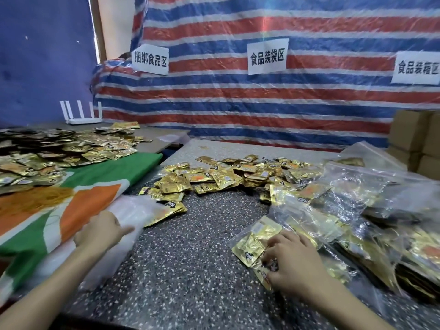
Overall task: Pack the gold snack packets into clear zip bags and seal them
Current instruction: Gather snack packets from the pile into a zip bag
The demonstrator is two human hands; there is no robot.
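As a worker's right hand (291,257) curled over a filled zip bag (256,242) at the near right of the speckled table (190,270), fingers and thumb gripping its film, the left hand (102,231) lay well apart on a stack of empty clear bags (135,210). Its forefinger was stretched out; whether it pinched a bag could not be told. The filled bag lay flat, touching the heap of packed bags (357,206), one corner aimed left toward the bare table. Its long axis seemed to run from near left to far right, and the zip end was hidden under the hand. Loose gold packets (214,177) lay piled beyond. The likely trouble was a packet edge caught in the zip track, which would leave the seal gapped. The slick film could also slide under one-handed pressure. On the left, thin empty bags might cling and lift together rather than singly.
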